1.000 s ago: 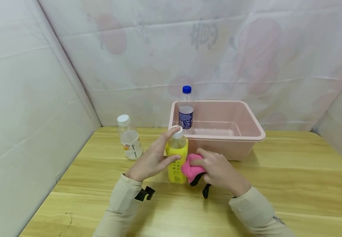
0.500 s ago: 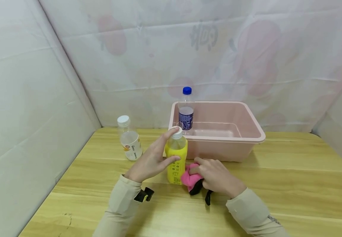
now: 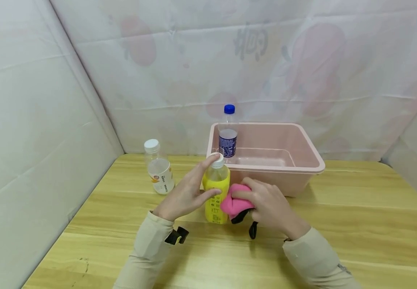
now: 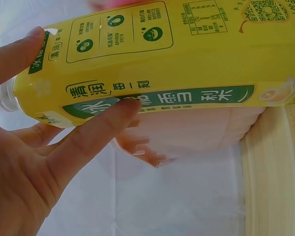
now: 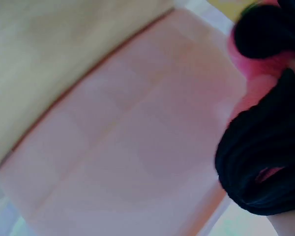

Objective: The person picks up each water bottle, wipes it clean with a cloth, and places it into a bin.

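A yellow-labelled drink bottle [image 3: 216,210] with a white cap stands upright on the wooden table. My left hand [image 3: 187,192] holds it, index finger over the cap and thumb along the label. In the left wrist view the thumb and fingers lie on either side of the bottle's upper part [image 4: 196,64]. My right hand [image 3: 271,204] grips a bunched pink and black cloth [image 3: 235,202] against the bottle's right side. A black end of the cloth dangles below that hand. Black folds of the cloth [image 5: 260,147] fill the right of the right wrist view.
Behind the hands stands a pink plastic bin [image 3: 273,180]. A clear bottle [image 3: 227,142] with a blue cap and purple label stands inside its left end. To the left, a white-capped bottle [image 3: 161,178] stands on the table [image 3: 356,224]. Fabric walls surround the table.
The right hand moved the cloth down the bottle's side, then back up. The left hand has kept its hold on the bottle, which stays in place.
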The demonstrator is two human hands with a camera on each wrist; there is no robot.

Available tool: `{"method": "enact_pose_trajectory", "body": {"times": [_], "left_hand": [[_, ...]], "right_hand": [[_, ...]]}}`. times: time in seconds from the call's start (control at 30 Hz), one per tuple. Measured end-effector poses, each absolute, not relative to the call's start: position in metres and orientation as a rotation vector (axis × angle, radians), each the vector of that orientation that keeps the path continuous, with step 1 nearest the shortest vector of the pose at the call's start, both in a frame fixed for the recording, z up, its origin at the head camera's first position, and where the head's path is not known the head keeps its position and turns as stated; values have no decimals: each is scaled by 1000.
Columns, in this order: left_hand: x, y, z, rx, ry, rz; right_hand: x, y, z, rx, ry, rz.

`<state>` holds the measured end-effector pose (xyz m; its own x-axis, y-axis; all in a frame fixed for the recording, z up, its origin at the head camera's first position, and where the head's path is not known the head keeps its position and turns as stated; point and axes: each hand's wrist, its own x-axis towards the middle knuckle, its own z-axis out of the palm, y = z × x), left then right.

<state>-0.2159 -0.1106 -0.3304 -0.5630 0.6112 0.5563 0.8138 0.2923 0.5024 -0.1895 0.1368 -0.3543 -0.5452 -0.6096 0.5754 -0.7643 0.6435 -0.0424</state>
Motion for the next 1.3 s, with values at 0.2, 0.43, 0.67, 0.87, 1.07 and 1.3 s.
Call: {"method": "enact_pose_trajectory", "body": {"times": [0.2, 0.43, 0.67, 0.87, 1.07, 1.3], "left_hand": [[-215, -110, -329, -1299, -2314, -1154], [-215, -110, -331, -1274, -2331, -1138], [-216, -110, -333, -1206, -2377, -1159], [-216, -110, -333, -1197, -2391, -1217], [-218, -109, -334, -1238, -2342, -1208], [-219, -110, -334, -1252, -2311, -1217]], "right_hand": [[-190, 141, -341, 1000, -2090, 624], [-190, 140, -336, 996, -1997, 733], [-190, 141, -336, 1011, -2003, 718], [-187, 142, -337, 1003, -2066, 619], [-187, 139, -345, 1013, -2176, 543], [-187, 131, -358, 1059, -2423, 372]]}}
